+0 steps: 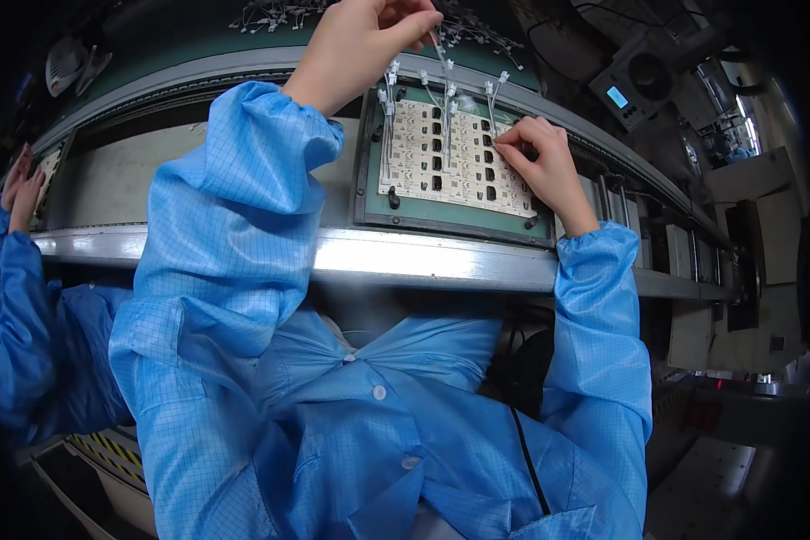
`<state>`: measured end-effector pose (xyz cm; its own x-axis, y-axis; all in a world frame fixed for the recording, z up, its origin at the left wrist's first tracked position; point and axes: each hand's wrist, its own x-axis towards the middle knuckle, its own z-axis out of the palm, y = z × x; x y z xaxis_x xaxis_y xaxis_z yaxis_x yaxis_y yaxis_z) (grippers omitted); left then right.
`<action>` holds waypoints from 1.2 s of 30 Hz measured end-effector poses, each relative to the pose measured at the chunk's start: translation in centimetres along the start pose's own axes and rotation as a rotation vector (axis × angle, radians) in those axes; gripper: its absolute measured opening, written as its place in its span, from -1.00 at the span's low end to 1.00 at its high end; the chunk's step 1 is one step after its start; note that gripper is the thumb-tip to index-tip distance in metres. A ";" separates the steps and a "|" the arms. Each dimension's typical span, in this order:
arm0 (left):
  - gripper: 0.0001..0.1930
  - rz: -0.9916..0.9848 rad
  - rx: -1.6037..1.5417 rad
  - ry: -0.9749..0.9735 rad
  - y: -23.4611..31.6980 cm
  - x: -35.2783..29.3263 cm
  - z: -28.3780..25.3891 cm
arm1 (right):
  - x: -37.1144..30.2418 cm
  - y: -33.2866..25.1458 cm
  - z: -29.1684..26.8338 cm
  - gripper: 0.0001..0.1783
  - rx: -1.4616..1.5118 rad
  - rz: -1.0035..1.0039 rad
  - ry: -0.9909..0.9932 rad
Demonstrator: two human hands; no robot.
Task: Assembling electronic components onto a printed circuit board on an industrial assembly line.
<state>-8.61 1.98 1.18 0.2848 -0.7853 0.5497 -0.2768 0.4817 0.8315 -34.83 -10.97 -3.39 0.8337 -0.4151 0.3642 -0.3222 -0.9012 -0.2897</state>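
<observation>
- Left grip pinches a wire.
- Right grip over circuit-board panel; cannot tell if pinching.
- Connector cables stand between grips.
- Loose harnesses flank left grip.

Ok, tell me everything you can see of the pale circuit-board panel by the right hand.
The panel is flat, cream-coloured and stiff-looking, covered with fine dark print. Black components stand on it in two columns. Thin wires with white connectors run over it. It lies in a green, dark-framed carrier with black pegs. The right hand overlaps its right side; whether fingertips touch it is unclear.
</observation>
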 end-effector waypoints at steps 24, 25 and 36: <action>-0.83 0.049 0.313 -0.021 -0.9 -1.1 0.2 | 15.3 1.6 3.6 -0.68 -0.202 0.210 -0.002; -0.83 0.048 0.379 -0.037 -0.5 -1.6 0.3 | 16.0 1.8 5.2 -0.68 -0.266 0.193 0.011; -0.93 0.359 0.852 -0.217 1.0 -7.1 4.3 | 15.9 -0.1 2.1 -0.81 -0.184 0.166 0.264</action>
<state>-14.83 6.38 -2.25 -0.1000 -0.7419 0.6630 -0.9157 0.3293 0.2304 -20.54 -17.22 0.56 0.6264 -0.5539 0.5485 -0.5387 -0.8161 -0.2090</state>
